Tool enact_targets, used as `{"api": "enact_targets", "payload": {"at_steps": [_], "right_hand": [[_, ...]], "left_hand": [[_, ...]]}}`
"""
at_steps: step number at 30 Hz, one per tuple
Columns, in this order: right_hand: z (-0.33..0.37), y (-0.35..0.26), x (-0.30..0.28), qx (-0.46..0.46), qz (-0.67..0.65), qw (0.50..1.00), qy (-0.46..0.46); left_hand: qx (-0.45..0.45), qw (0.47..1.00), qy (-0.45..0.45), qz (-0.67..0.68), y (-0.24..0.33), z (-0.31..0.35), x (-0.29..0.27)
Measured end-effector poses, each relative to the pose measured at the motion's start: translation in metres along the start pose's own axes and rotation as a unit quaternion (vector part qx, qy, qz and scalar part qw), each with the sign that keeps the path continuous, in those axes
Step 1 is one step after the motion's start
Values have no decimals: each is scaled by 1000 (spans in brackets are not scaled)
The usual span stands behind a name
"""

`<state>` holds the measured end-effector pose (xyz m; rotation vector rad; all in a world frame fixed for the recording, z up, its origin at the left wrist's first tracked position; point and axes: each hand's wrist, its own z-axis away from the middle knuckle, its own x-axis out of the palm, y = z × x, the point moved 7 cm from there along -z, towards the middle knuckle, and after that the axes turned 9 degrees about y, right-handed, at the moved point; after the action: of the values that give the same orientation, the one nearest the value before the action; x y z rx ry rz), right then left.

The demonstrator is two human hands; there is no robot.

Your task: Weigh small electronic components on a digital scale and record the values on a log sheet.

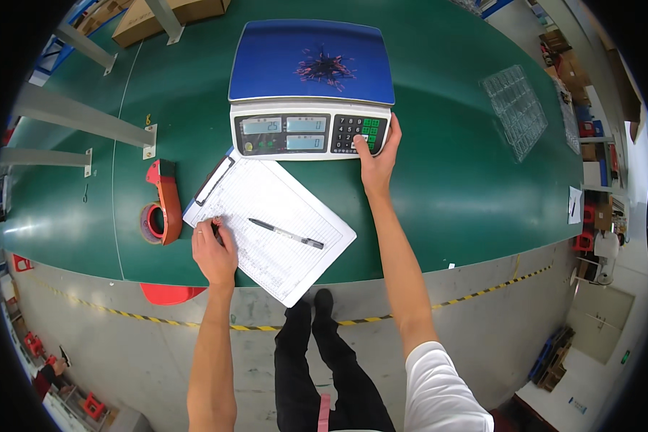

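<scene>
A white counting scale point(324, 150) with a blue platform stands on the green table. On its platform lies a loose heap of small dark, pink-tipped wire-like pieces point(325, 68). My right hand point(379, 160) grips the scale's front right corner, thumb on the keypad point(358, 124) and fingers along the side. Below the scale, a clipboard point(214, 181) holds a filled-in paper form point(281, 266), with a pen point(286, 233) lying across it. My left hand point(214, 252) rests on the form's left edge, fingers curled; a small dark bit shows between them, too small to name.
An orange-red tape dispenser point(167, 205) stands left of the clipboard. Grey metal posts point(86, 108) rise from the table's left side. A clear plastic tray point(515, 111) lies at the right, a cardboard box point(165, 18) at the back left. A red stool point(169, 293) shows under the front edge.
</scene>
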<state>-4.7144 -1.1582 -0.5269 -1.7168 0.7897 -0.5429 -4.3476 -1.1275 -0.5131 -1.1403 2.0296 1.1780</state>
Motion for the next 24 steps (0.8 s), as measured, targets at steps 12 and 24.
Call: {"api": "enact_targets", "payload": {"at_steps": [12, 24], "right_hand": [[6, -8, 5, -44, 52, 998, -6], [5, -11, 6, -64, 88, 994, -14]], "left_hand": [[-9, 1000, -4, -1, -3, 0, 0], [-14, 1000, -6, -5, -4, 0, -1]]}}
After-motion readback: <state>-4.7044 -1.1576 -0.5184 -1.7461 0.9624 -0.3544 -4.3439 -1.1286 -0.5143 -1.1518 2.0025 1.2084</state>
